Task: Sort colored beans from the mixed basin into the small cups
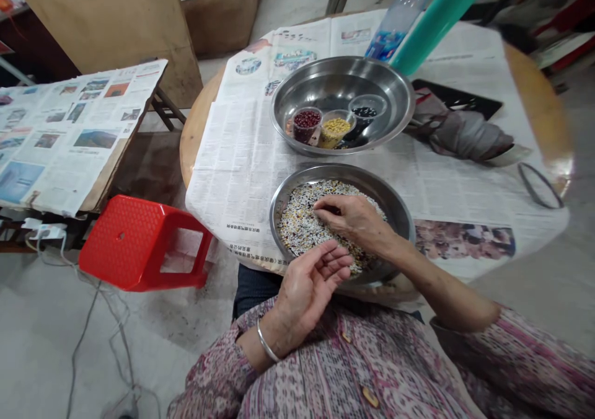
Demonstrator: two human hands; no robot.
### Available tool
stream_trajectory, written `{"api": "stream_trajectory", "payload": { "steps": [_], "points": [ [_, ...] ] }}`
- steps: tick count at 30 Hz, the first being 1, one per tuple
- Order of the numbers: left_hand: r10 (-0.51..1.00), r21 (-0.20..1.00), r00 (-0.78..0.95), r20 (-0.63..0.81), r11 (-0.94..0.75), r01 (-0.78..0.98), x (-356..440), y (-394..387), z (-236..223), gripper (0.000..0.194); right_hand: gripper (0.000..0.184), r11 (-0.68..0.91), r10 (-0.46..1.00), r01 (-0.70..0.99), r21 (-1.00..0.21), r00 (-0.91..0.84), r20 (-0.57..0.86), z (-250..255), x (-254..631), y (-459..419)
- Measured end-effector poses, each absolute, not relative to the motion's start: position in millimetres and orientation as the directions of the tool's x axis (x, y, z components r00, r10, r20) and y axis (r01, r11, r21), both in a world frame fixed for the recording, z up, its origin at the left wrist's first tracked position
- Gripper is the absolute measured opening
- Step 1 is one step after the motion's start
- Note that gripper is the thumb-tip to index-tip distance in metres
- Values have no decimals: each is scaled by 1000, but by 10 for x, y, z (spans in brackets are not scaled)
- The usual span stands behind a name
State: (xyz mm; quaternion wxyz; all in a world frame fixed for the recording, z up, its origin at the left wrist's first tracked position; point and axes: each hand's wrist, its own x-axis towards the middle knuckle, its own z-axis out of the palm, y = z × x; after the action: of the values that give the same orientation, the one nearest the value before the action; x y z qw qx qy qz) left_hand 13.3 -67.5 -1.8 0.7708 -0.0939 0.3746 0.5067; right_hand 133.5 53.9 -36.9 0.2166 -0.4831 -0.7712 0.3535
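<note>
A steel pan (400,211) full of mixed small beans (302,220) sits at the near edge of a newspaper-covered round table. My right hand (356,220) lies over the beans, fingertips pinched down into them. My left hand (311,282) is cupped palm-up at the pan's near rim, fingers curled; whether it holds beans I cannot make out. Behind stands a second steel pan (400,90) holding three small cups: red beans (307,121), yellow beans (335,129) and black beans (366,110).
A plastic bottle (395,22) and a green tube (437,19) stand behind the far pan. A folded grey umbrella (465,134) lies to the right. A red stool (139,242) stands on the floor at left, beside a newspaper-covered side table (60,134). Cables trail on the floor.
</note>
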Motion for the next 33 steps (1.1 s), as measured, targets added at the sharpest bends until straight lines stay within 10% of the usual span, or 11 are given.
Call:
{"api": "stream_trajectory", "payload": {
  "steps": [9,17,25,29,33],
  "points": [
    [729,253,207,-652,467,-847,135,-679,-33,16,31,-346,887,126,-930,-278,-368,-364,1431,547],
    [735,253,207,-645,462,-850,134,-684,-49,18,44,-512,821,-21,-859,-305,-482,-330,1479,539],
    [745,298,175,-644,454,-840,131,-705,-33,15,27,-13,995,208,-978,-90,-32,-15,1456,833],
    [749,310,166,-641,451,-837,132,-716,-23,11,22,275,952,517,-811,-31,303,198,1396,1275],
    [743,315,159,-650,454,-833,121,-740,-32,15,20,328,934,642,-693,-113,338,269,1378,1596]
  ]
}}
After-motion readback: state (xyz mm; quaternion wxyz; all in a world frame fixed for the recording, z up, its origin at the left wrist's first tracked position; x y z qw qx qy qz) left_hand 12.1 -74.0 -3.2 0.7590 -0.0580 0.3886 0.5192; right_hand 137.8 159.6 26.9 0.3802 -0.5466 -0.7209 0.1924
